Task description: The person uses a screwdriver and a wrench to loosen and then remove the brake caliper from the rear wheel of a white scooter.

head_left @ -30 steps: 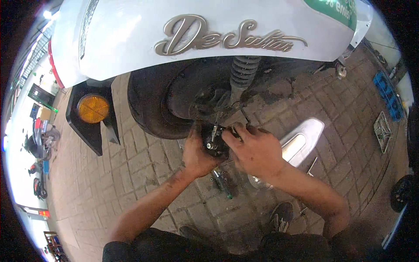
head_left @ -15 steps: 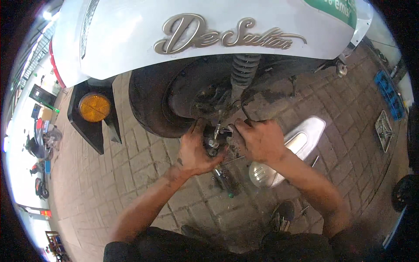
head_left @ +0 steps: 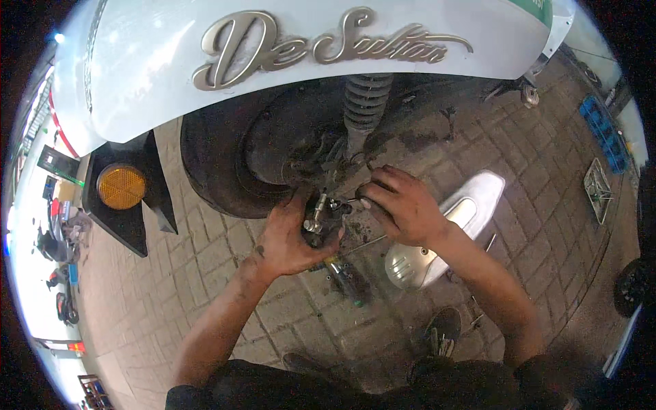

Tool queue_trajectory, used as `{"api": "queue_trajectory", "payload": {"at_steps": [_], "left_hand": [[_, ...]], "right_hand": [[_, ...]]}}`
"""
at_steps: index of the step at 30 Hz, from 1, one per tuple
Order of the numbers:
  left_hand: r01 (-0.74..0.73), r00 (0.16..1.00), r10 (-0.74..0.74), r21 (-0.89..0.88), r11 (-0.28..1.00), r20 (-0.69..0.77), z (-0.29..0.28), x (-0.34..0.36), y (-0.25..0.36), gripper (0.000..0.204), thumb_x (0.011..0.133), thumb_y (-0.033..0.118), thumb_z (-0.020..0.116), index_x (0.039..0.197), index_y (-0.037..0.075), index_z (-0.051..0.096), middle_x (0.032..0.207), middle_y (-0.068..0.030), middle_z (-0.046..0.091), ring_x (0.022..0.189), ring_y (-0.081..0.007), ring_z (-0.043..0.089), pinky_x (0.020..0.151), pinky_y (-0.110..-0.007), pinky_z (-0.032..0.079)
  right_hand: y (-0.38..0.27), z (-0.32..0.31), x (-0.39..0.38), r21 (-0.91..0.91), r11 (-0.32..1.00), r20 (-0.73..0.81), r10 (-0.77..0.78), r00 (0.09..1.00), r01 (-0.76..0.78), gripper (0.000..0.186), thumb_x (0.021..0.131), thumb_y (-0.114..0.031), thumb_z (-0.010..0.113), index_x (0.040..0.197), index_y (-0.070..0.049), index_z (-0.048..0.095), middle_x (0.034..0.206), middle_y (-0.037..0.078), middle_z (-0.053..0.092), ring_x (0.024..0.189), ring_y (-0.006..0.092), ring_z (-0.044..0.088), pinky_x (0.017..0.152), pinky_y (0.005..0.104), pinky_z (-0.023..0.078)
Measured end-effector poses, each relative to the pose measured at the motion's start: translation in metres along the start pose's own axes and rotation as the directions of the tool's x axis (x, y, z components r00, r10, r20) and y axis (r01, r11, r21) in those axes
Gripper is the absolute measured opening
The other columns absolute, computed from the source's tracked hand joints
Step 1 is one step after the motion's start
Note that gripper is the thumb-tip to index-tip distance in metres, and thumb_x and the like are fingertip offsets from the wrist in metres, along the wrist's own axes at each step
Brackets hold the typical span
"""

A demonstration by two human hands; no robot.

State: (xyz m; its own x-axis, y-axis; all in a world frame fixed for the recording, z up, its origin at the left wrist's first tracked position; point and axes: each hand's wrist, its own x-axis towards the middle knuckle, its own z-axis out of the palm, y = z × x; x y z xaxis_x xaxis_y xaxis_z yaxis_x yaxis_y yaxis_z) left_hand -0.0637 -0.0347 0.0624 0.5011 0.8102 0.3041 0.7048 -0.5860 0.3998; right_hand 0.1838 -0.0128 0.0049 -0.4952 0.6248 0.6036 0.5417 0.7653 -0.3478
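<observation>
Judging by its greasy metal, the small, stiff fitting [head_left: 316,222] at frame centre is gripped in the left hand [head_left: 290,239], while the right hand [head_left: 403,208] is curled just beside it, its grasp indiscernible.

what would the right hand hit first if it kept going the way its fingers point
The right hand points left and slightly up, so it would probably first meet the metal hub parts below the shock absorber spring, though depth is unclear.

We see a chrome script emblem [head_left: 328,44] at twelve o'clock on the white scooter panel [head_left: 478,48], a green sticker [head_left: 536,8] at one o'clock.
</observation>
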Motion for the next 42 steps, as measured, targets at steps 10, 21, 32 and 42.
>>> {"api": "queue_trajectory", "payload": {"at_steps": [10, 21, 32, 42], "left_hand": [[0.012, 0.997, -0.007, -0.057, 0.998, 0.081, -0.018, 0.010, 0.004, 0.069, 0.069, 0.034, 0.080, 0.122, 0.000, 0.052, 0.103, -0.0229, 0.063, 0.098, -0.0409, 0.063, 0.085, -0.046, 0.051], [0.061, 0.985, -0.063, 0.019, 0.998, 0.159, -0.032, 0.014, 0.009, 0.073, 0.066, 0.038, 0.083, 0.123, 0.001, 0.055, 0.108, -0.0232, 0.064, 0.103, -0.0404, 0.062, 0.089, -0.046, 0.050], [0.128, 0.969, -0.142, 0.081, 0.988, 0.201, -0.043, 0.018, 0.027, 0.072, 0.067, 0.037, 0.082, 0.125, 0.003, 0.056, 0.115, -0.0225, 0.063, 0.110, -0.0391, 0.061, 0.094, -0.044, 0.048], [0.129, 0.966, -0.128, 0.008, 0.992, 0.225, -0.043, 0.023, 0.032, 0.069, 0.069, 0.034, 0.079, 0.126, 0.003, 0.055, 0.114, -0.0222, 0.063, 0.109, -0.0388, 0.061, 0.095, -0.044, 0.047]], "right_hand": [[0.000, -0.012, 0.005, 0.198, 0.974, 0.014, 0.106, 0.994, -0.106, 0.033, 0.087, -0.015, 0.064, 0.117, -0.004, 0.058, 0.114, 0.021, 0.058, 0.106, 0.0419, 0.055, 0.091, 0.0500, 0.045], [-0.005, 0.017, -0.005, 0.060, 0.988, -0.302, 0.153, 0.941, -0.141, 0.020, 0.089, -0.008, 0.063, 0.106, 0.001, 0.056, 0.100, 0.022, 0.053, 0.090, 0.0403, 0.054, 0.076, 0.0466, 0.043], [0.023, -0.010, -0.049, 0.178, 0.862, -0.231, 0.506, 0.831, -0.475, 0.028, 0.086, -0.015, 0.060, 0.109, 0.001, 0.057, 0.099, 0.026, 0.060, 0.090, 0.0454, 0.058, 0.077, 0.0497, 0.047], [-0.032, 0.121, -0.128, -0.023, 0.954, 0.582, 0.255, 0.772, -0.298, 0.037, 0.095, -0.026, 0.047, 0.124, -0.004, 0.051, 0.134, 0.025, 0.046, 0.129, 0.0421, 0.041, 0.109, 0.0537, 0.033]]}}
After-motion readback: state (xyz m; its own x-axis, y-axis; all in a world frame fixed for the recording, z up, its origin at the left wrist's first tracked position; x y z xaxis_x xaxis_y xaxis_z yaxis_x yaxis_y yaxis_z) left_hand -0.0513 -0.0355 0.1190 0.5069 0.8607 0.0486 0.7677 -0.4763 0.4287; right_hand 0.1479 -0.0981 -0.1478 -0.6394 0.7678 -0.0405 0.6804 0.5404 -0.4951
